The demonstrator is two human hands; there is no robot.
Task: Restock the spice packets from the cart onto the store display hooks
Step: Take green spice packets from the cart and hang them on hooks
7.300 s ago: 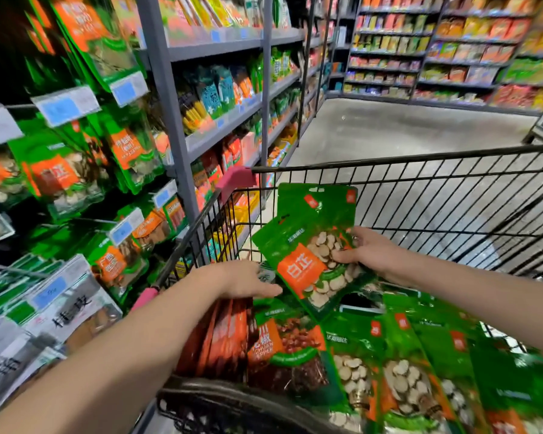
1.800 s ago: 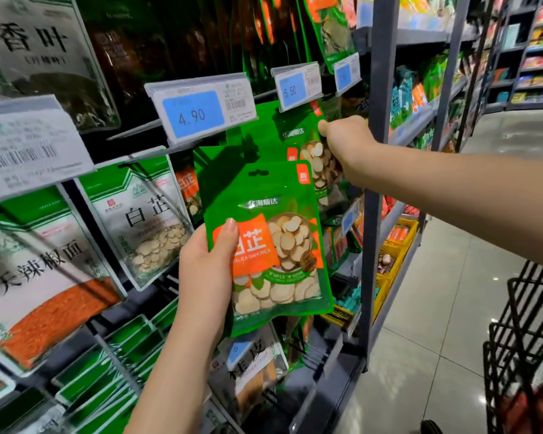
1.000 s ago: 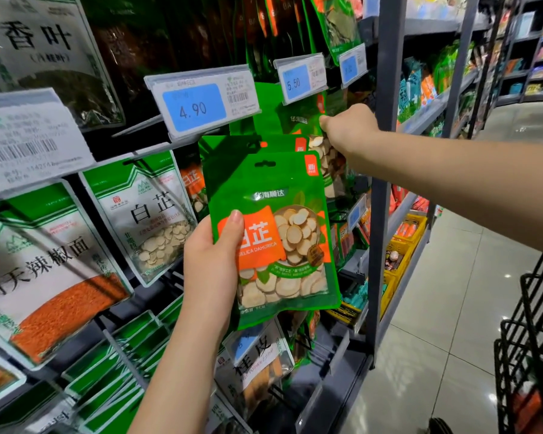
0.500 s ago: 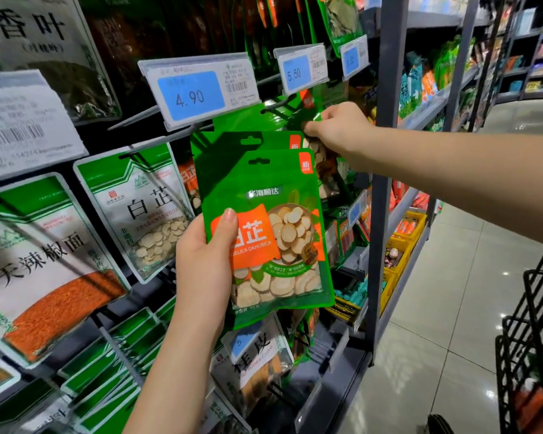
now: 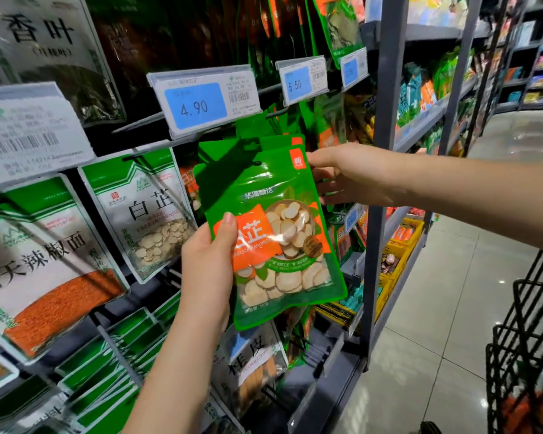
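Far left of the L-hand fingers hang a red chilli pkt (image 5: 44, 267) and white root-slice pkts (image 5: 151, 214), both already on the display.

L hand (image 5: 207, 261) grips the green pkt (image 5: 282, 233) by its lower left edge. Its fingers (image 5: 228, 227) are clamped on it, thumb on the orange label, the rest behind. A second green pkt edge peeks out just behind the top of the front one, so prob. a small stack; can't tell how many.

Above the fingers are the 4.90 tag (image 5: 201, 101) and, further right, the 5.50 tag (image 5: 301, 79). The hooks are mostly hidden behind tags and pkts.

R hand (image 5: 355, 175) pinches the pkt's top right corner, thumb on top and fingers (image 5: 326, 180) curled behind. The pkt is thus held in the air between both hands, just below the tags. Its hang hole shows free, so I'd say it isn't hung yet.

Well right of the R fingers stands the cart (image 5: 527, 339), w/ some colour low inside, too blurred to count.

Progress: mid-task. Green pkts hang near the 5.50 tag, behind the held one. Left to do: thread this stack onto its hook, then go back to the cart for whatever remains.
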